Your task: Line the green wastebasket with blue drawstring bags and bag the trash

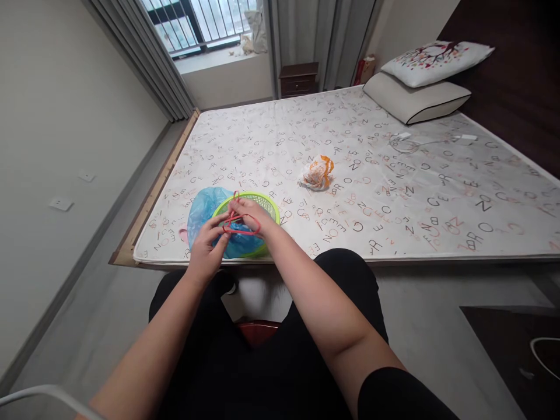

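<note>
over green basket [276,211] and blue bag [203,202] on mattress [371,204], we hold red looped cord [245,233], wider loop roughly crosswise; left hand [205,249] pinches its left end, right hand [252,212], farther forward, grips its far part.

- At the grip, the left hand [207,242] and right hand [248,214] are hiding parts of the red loop [245,232], blurring its full shape.
- Just below the grip, the blue bag [205,210] is covering much of the green basket [268,204].
- Left of the grip, the bag is hiding most of a pink item [183,234].
- Far beyond the grip, small windowsill items [245,44] are looking too tiny to identify.
- Nearer the body, left of the grip, a white cable [44,389] is leaving the view.
</note>
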A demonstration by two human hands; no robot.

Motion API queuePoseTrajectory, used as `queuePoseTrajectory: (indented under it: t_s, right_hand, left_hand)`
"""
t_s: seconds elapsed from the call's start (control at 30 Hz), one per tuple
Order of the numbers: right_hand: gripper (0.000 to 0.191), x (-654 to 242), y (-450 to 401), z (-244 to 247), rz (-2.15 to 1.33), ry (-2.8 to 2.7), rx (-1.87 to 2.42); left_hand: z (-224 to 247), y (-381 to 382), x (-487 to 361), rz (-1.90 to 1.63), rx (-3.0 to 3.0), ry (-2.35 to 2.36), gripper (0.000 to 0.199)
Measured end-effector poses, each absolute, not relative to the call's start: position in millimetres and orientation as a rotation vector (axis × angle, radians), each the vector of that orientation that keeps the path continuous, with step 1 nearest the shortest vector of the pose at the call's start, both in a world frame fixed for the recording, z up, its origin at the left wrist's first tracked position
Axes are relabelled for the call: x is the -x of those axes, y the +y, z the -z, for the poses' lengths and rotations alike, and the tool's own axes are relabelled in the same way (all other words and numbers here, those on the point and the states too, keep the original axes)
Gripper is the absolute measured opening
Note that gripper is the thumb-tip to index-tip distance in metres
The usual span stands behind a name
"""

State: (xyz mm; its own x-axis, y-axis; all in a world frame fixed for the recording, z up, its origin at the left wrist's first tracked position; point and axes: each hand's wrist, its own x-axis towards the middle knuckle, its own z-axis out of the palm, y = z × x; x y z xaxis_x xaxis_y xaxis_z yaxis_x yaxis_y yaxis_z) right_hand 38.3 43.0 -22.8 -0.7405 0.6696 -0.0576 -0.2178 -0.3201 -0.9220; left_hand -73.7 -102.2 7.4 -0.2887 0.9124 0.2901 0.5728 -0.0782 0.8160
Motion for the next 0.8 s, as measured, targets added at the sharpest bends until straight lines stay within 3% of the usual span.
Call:
queuePoseTrajectory:
  t_s: [0.17,0.4,0.53,0.6,0.63,0.7,0.77,0.8]
  right_hand:
    - [0.030,-51.3,68.3,22.6,-1.841,-1.060,0.862]
    - [0.037,-70.0,74.9,21.8,-1.847,-1.386,0.775]
    - [0.084,-69.5,65.5,33.9,-1.814,-1.982,0.624]
    - [0.091,-60.0,55.7,42.0,-1.701,-2.232,0.597]
    - [0.084,-53.9,50.4,45.4,-1.635,-2.335,0.588]
    - [0.051,-42.4,41.7,49.6,-1.531,-2.510,0.569]
    - [0.022,-35.8,37.4,49.0,-1.481,-2.606,0.571]
    - [0.020,-35.2,37.2,46.8,-1.473,-2.595,0.587]
  left_hand:
    - [-1.5,-98.5,87.3,-1.328,-1.508,1.780,0.024]
    - [0.6,-91.2,93.4,-1.478,-1.259,1.706,0.031]
    - [1.9,-100.4,101.5,-1.387,-1.275,1.801,0.033]
    - [4.4,-106.5,106.2,-1.351,-1.305,1.827,0.032]
    - [7.0,-109.5,108.4,-1.342,-1.324,1.829,0.032]
    - [15.4,-114.3,112.7,-1.336,-1.355,1.835,0.033]
    - [28.0,-117.4,118.4,-1.428,-1.311,1.858,0.046]
    - [35.6,-118.1,122.2,-1.513,-1.243,1.877,0.056]
